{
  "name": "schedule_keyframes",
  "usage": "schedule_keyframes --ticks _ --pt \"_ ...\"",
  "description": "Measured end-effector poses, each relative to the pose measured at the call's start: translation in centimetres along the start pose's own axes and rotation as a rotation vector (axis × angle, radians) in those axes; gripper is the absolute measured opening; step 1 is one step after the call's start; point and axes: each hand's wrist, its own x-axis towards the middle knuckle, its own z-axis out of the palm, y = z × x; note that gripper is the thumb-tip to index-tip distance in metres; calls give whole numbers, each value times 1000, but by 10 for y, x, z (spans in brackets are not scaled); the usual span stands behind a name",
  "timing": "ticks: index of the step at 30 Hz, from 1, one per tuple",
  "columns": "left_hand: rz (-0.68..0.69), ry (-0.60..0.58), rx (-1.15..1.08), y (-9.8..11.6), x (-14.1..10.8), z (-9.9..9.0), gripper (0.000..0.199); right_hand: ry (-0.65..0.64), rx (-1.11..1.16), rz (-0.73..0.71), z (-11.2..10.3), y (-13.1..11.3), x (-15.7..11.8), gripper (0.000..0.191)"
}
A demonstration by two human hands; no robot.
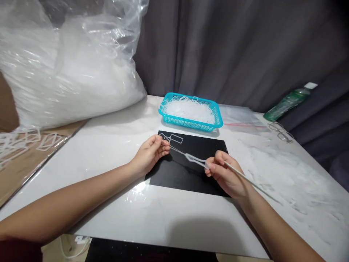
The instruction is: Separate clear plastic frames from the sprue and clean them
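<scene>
My left hand point(153, 152) is closed in a pinch on thin strands above the left part of a black mat point(188, 178). The strands run right to a pale, narrow loop point(194, 159), whose other end is pinched in my right hand point(225, 173). A long thin pale stick point(253, 182) also passes through my right hand and points down to the right over the forearm. White rectangular frames point(176, 138) lie at the mat's upper edge, beside my left fingertips. Exactly how the strands join the loop is too small to tell.
Behind the mat stands a blue basket point(191, 122) heaped with white pieces. A large plastic bag point(73, 69) fills the left; white frames point(19, 143) lie on cardboard below it. At right are a green bottle point(289, 103), glasses point(280, 132) and clear bags point(240, 118).
</scene>
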Motion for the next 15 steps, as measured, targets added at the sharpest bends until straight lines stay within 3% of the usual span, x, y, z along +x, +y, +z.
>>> schedule_keyframes --ticks 4,8,11,13,15 --pt "28 185 -43 16 15 -10 20 -46 106 48 -7 -11 0 46" --pt "108 155 107 22 26 -19 25 -108 218 -100 -6 -18 -9 44" --pt "47 -52 310 14 29 -1 18 -243 219 -221 -3 -20 -19 42" --pt "-13 -259 437 6 31 27 12 -355 195 -288 1 -19 -27 40" --pt "24 -458 515 0 34 62 7 -449 178 -350 4 -18 -32 39"
